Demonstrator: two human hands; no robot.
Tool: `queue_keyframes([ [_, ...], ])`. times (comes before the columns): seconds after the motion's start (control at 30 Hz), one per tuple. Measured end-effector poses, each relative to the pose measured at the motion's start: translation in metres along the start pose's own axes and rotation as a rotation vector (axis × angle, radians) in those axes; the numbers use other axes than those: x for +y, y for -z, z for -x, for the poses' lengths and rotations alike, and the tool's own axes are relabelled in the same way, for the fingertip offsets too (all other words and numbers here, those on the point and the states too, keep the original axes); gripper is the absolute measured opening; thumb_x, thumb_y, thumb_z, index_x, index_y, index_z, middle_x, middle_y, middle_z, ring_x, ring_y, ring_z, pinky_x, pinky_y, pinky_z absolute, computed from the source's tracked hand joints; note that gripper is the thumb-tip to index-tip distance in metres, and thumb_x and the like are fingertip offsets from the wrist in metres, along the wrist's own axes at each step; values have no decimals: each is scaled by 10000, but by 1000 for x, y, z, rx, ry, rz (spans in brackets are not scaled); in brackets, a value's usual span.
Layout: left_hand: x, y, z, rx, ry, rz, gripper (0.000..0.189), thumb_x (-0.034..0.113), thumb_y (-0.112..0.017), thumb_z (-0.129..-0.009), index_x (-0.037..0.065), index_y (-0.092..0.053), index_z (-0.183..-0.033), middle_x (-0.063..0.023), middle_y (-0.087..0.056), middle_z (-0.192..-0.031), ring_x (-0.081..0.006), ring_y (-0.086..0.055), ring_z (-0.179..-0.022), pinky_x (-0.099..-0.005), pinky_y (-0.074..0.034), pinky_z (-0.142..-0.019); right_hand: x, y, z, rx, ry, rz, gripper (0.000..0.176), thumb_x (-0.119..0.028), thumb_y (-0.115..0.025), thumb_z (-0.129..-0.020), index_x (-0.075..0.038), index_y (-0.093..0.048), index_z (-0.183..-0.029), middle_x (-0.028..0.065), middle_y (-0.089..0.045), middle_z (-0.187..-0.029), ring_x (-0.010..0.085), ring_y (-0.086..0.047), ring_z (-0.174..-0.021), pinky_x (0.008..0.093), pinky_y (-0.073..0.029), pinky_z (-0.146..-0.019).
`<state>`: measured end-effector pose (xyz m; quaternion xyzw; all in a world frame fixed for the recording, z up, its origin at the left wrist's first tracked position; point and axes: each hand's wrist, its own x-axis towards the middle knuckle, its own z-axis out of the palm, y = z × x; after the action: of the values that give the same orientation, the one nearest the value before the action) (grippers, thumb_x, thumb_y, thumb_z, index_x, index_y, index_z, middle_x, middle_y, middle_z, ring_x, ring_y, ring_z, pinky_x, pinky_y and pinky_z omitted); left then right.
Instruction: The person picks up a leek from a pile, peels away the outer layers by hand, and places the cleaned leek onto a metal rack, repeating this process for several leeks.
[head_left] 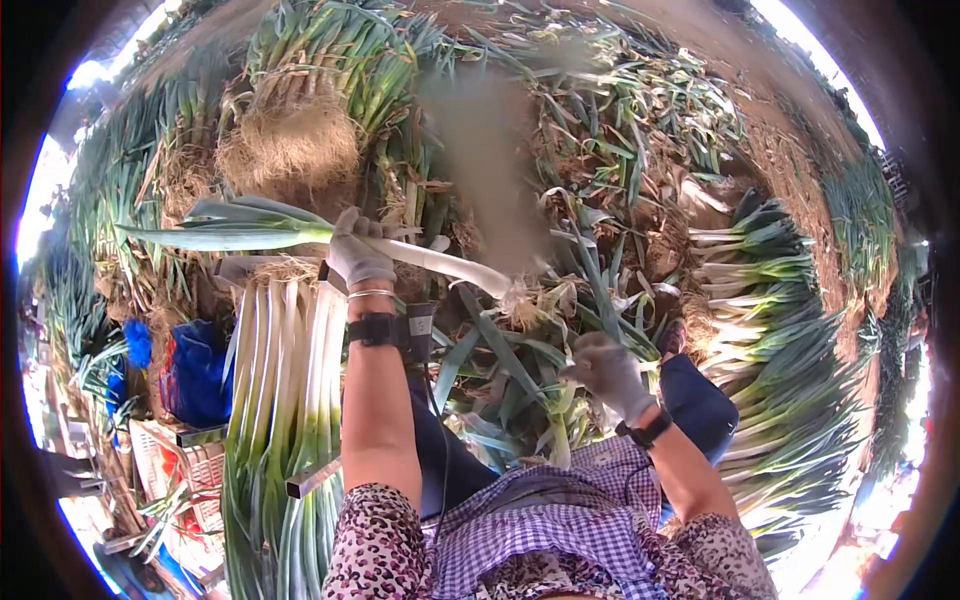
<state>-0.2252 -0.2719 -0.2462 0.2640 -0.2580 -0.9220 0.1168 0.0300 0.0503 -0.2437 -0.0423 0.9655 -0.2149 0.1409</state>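
My gloved left hand [360, 250] is wrapped round the white shaft of a leek [440, 262]. The leek lies nearly level, its green leaves pointing left and its root end to the right. My gloved right hand [607, 375] is apart from it, lower and to the right, above loose leek leaves. Its fingers are curled in, and I cannot make out what is in them. Below my left hand, cleaned leeks [285, 350] lie side by side on a metal-framed rack [313, 478], roots away from me.
A rooted leek bundle [300, 130] stands at the upper left. Stacked leeks [775, 350] line the right side. Stripped leaves [510, 350] cover the ground ahead. At the lower left are a blue bag [197, 375] and a pale plastic crate [200, 470]. A blur smears the upper middle.
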Motion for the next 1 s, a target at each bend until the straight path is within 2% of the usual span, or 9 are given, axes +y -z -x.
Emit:
queue_keyframes([
  [0.03, 0, -7, 15, 12, -6, -6, 170, 25, -634, -820, 109, -518, -729, 26, -432, -574, -147, -419, -468, -338, -406, -476, -19, 12, -1, 205, -57, -334, 277, -257, -762, -794, -102, -690, -1012, 83, -552, -1269, 267, -594, -1099, 364, -526, -877],
  [0.23, -24, -11, 39, 51, 44, -29, 191, 62, -639, -809, 109, -507, -679, -19, -486, -573, -189, -463, -476, -356, -440, -508, -100, 33, -75, 537, 137, -245, 188, -121, -735, -755, -54, -653, -911, 86, -585, -1144, 299, -636, -936, 382, -522, -786],
  [0.47, -4, -10, 23, 59, 0, 15, 225, 56, -610, -825, 133, -459, -678, 25, -405, -545, -157, -405, -447, -362, -424, -493, -12, 5, -29, 106, -69, -70, 296, -292, -681, -876, -49, -688, -1045, 91, -622, -1124, 230, -652, -880, 330, -513, -718],
  [0.57, -14, -3, 22, 48, -23, -25, 223, 75, -610, -820, 139, -464, -664, 23, -389, -530, -162, -411, -455, -356, -425, -505, -36, 28, -14, 6, -370, -630, 430, -410, -631, -920, -63, -657, -1171, 72, -654, -1046, 144, -633, -847, 278, -499, -721],
  [0.7, -30, -9, 35, 61, 66, -16, 153, 84, -615, -775, 91, -500, -675, -75, -520, -526, -259, -526, -475, -392, -495, -558, -71, 4, -57, 128, -205, -1544, 377, -306, -533, -995, -58, -572, -1276, -14, -650, -959, 86, -602, -809, 254, -491, -715],
  [0.77, -44, 5, 11, 71, 103, -29, 114, 132, -612, -778, 90, -542, -700, -71, -511, -527, -257, -536, -499, -435, -471, -530, -71, 8, -45, 244, 108, -968, 327, -270, -503, -1003, -43, -580, -1226, 36, -650, -962, 97, -584, -854, 253, -464, -648],
  [0.87, -35, 9, 11, 71, 96, -20, 155, 123, -596, -821, 81, -563, -675, -51, -499, -572, -213, -505, -513, -349, -447, -507, -65, 0, 19, -102, -71, -1134, 240, -126, -486, -976, 1, -641, -845, 65, -634, -736, 142, -547, -612, 291, -426, -544],
  [0.93, -30, 13, 3, 118, -190, -223, 189, 85, -599, -839, 56, -545, -660, -63, -536, -595, -205, -535, -494, -337, -475, -511, -47, 8, 74, -121, -266, -1111, 195, -138, -549, -945, 9, -672, -911, 63, -654, -768, 129, -585, -625, 266, -452, -555],
  [1.0, -16, -5, 13, 213, -9, -82, 200, 151, -650, -814, 63, -544, -669, -61, -534, -590, -210, -533, -474, -366, -467, -487, -27, 14, 112, -154, -430, -1024, 215, -123, -617, -906, 16, -675, -1059, 73, -689, -902, 123, -625, -672, 246, -489, -587],
])
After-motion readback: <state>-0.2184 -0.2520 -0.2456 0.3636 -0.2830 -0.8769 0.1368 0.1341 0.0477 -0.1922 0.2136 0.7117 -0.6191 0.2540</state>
